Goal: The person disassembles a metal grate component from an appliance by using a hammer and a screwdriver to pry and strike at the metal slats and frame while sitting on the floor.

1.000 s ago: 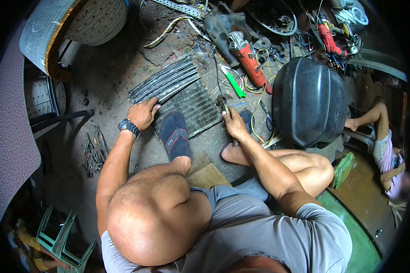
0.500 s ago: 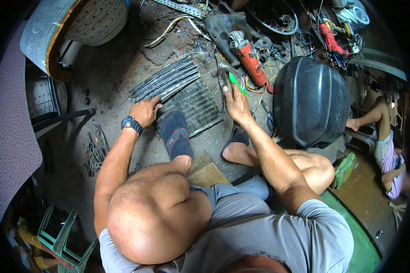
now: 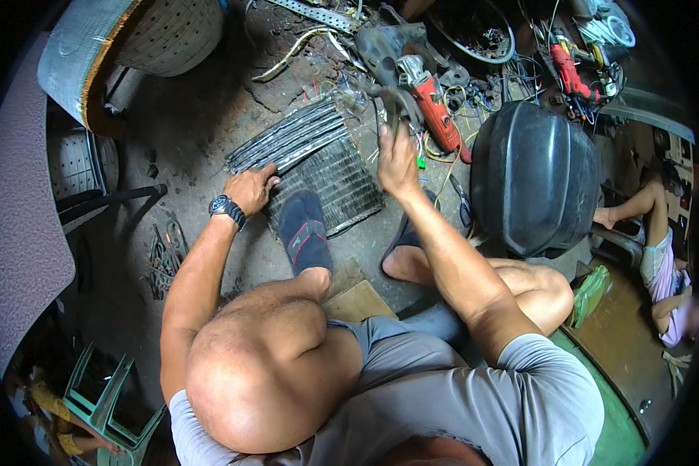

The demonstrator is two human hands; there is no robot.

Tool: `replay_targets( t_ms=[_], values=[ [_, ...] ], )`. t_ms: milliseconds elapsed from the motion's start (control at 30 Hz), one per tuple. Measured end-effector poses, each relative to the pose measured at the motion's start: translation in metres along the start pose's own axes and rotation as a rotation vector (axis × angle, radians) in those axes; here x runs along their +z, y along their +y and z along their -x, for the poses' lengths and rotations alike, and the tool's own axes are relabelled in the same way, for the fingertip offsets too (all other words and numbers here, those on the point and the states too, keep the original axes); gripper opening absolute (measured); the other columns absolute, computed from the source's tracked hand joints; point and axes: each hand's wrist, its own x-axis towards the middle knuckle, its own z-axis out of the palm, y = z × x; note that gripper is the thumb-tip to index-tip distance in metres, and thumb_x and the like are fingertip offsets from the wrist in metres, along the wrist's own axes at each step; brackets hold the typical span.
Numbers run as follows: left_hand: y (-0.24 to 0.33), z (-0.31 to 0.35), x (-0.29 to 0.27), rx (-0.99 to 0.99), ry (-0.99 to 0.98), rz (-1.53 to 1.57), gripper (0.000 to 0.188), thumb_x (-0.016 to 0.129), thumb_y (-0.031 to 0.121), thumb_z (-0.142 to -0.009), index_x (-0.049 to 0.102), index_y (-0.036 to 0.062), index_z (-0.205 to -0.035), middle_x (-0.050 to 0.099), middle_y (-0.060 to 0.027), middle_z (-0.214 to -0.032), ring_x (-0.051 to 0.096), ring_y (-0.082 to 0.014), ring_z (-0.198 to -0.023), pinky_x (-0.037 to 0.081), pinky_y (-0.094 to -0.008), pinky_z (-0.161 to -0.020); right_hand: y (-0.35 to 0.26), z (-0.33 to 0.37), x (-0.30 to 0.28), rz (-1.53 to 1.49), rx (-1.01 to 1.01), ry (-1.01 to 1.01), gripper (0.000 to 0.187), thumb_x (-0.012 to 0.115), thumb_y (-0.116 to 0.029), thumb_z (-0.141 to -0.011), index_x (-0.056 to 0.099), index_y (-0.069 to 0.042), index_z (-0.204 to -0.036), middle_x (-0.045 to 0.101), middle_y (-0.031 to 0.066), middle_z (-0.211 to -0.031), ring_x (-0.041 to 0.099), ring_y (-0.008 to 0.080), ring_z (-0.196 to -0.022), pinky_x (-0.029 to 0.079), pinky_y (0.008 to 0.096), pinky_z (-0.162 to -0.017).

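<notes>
I see the left hand, half-curled, touching strips on the panel at 11 o'clock; whether it grips, I can't tell. The right hand wraps a hammer at 1 o'clock.

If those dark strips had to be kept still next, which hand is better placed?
Likely the left hand: it is right at the near end of the dark strips. The right hand grips a hammer-like tool, away from them.

1 head-worn fisheye view, from above, facing down at floor, close range
</notes>
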Motion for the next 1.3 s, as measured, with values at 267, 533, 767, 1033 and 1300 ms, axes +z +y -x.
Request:
replay_targets(
  t_ms=[267,533,767,1033,1300],
  values=[
    [-0.006,-0.002,0.0,-0.014,-0.028,0.001,0.025,0.055,0.033,-0.105,0.06,0.0099,-0.113,0.072,-0.0226,-0.099,0.068,-0.0449,-0.097,0.052,-0.0569,-0.079,0.008,0.004,0.009,0.135,-0.013,-0.231,0.03,0.054,-0.029,-0.106,0.052,0.0,-0.114,0.066,0.035,-0.08,0.064,0.0577,-0.078,0.049,0.0632,-0.067],
    [0.0,-0.008,0.004,0.007,0.004,0.018,0.026,0.052,0.036,-0.105,0.059,0.0123,-0.115,0.072,-0.0225,-0.1,0.067,-0.0464,-0.097,0.052,-0.0575,-0.079,0.031,0.009,0.016,0.239,0.087,-0.436,0.033,0.053,-0.032,-0.106,0.05,-0.001,-0.118,0.066,0.0374,-0.088,0.064,0.0584,-0.087,0.049,0.0643,-0.076],
    [-0.009,-0.006,0.005,0.03,0.003,0.04,0.026,0.052,0.034,-0.105,0.057,0.0106,-0.114,0.071,-0.0226,-0.1,0.066,-0.0474,-0.097,0.051,-0.0585,-0.079,0.031,0.017,0.022,0.062,-0.344,0.043,0.036,0.052,-0.03,-0.106,0.048,0.003,-0.12,0.066,0.0365,-0.083,0.065,0.0578,-0.081,0.049,0.0644,-0.071],
    [-0.04,0.027,0.008,-0.003,0.012,0.03,0.029,0.053,0.034,-0.105,0.059,0.0089,-0.116,0.071,-0.0232,-0.104,0.066,-0.0474,-0.099,0.05,-0.059,-0.082,-0.021,0.008,0.018,0.056,-0.071,-0.199,0.036,0.053,-0.031,-0.106,0.047,0.002,-0.119,0.065,0.0382,-0.082,0.064,0.06,-0.081,0.049,0.0657,-0.072],
    [-0.047,0.036,0.014,-0.049,0.0,0.036,0.03,0.051,0.037,-0.105,0.059,0.0128,-0.122,0.071,-0.0217,-0.107,0.066,-0.0462,-0.102,0.051,-0.058,-0.082,-0.012,0.006,0.033,0.182,-0.016,-0.453,0.035,0.052,-0.03,-0.107,0.045,0.001,-0.123,0.067,0.0365,-0.085,0.064,0.0584,-0.082,0.047,0.0661,-0.072]
  ],
)
